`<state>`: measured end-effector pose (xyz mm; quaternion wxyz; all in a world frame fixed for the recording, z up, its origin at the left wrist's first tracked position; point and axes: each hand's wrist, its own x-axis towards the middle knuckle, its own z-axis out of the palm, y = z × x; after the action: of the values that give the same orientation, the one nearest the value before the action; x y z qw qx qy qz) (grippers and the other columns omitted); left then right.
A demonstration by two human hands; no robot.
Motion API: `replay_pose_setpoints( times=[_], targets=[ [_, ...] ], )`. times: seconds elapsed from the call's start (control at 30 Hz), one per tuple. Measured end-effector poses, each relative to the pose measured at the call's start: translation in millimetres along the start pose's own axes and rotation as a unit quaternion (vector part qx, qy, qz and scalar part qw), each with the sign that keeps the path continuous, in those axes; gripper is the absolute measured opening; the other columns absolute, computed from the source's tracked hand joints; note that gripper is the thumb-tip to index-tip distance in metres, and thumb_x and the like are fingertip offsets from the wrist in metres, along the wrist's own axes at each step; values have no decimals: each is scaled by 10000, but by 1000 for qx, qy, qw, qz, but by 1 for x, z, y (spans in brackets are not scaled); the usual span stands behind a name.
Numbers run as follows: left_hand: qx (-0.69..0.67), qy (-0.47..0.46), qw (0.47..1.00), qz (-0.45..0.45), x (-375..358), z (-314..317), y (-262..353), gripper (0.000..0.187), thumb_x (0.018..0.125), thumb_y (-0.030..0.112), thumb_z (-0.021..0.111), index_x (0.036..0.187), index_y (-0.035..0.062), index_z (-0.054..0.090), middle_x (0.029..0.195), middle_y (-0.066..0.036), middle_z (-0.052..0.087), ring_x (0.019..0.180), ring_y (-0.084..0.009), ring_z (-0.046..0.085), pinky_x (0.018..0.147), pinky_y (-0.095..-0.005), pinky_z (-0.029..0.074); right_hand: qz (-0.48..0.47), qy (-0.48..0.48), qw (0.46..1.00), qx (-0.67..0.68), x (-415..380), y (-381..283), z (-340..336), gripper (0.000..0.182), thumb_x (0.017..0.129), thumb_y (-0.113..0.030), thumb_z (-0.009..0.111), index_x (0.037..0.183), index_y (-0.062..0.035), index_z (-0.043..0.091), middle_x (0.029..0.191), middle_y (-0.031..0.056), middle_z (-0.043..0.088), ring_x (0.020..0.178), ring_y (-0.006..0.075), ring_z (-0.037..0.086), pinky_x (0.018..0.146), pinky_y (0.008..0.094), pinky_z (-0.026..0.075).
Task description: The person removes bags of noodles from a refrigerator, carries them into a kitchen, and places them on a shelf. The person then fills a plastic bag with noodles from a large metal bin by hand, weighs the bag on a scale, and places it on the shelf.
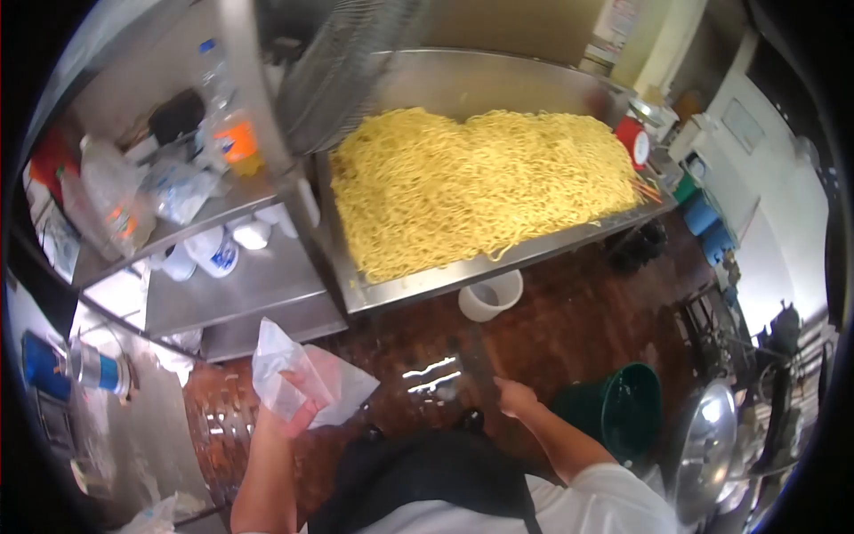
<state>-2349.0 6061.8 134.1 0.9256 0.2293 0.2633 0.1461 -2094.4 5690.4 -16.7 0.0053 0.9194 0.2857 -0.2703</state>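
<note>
My left hand (301, 402) is closed on a thin, translucent plastic bag (342, 387) at the lower left; part of the plastic lies over my fingers. My right hand (516, 398) hangs in the air over the wet floor, its fingers curled in, and nothing shows in it. Ahead of both hands, a large heap of yellow noodles (485, 187) fills a wide steel tray (427, 283). A white bucket (491, 296) stands on the floor below the tray's front edge, farther off than my right hand.
Left of the tray, a steel shelf (236, 298) carries bottles, bags and white containers. A dark green bucket (632, 409) stands right of my right hand, beside a round metal lid (705, 449). A red scale (633, 142) sits behind the tray's right end. The brown floor (569, 338) looks wet.
</note>
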Motion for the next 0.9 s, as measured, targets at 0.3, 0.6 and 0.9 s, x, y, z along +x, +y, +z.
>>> replay_pose_setpoints(
  times=[0.3, 0.6, 0.9],
  targets=[
    [6, -113, 976, -188, 90, 161, -126, 658, 882, 508, 492, 1299, -1, 490, 1298, -208, 537, 1188, -385, 519, 963, -579, 432, -69, 226, 941, 240, 28, 91, -51, 547, 755, -161, 639, 1282, -53, 539, 1337, 190, 512, 1257, 330, 472, 1038, 388, 393],
    [15, -189, 950, -246, 166, 274, -191, 879, 855, 704, 426, 1324, -40, 432, 1393, -244, 442, 1288, -388, 442, 994, -572, 419, -152, 353, 842, 378, 9, 137, -229, 316, 753, -22, 628, 1065, -61, 660, 1045, 143, 658, 955, 269, 644, 815, 344, 514],
    [-83, -333, 888, -306, 245, 330, -210, 882, 892, 707, 323, 1460, 35, 271, 1432, -189, 400, 1246, -337, 472, 1068, -534, 347, -334, 349, 869, 107, 64, 68, -319, 585, 895, -411, 550, 1325, -19, 492, 1350, 281, 463, 1279, 450, 406, 1077, 502, 300]
  ],
)
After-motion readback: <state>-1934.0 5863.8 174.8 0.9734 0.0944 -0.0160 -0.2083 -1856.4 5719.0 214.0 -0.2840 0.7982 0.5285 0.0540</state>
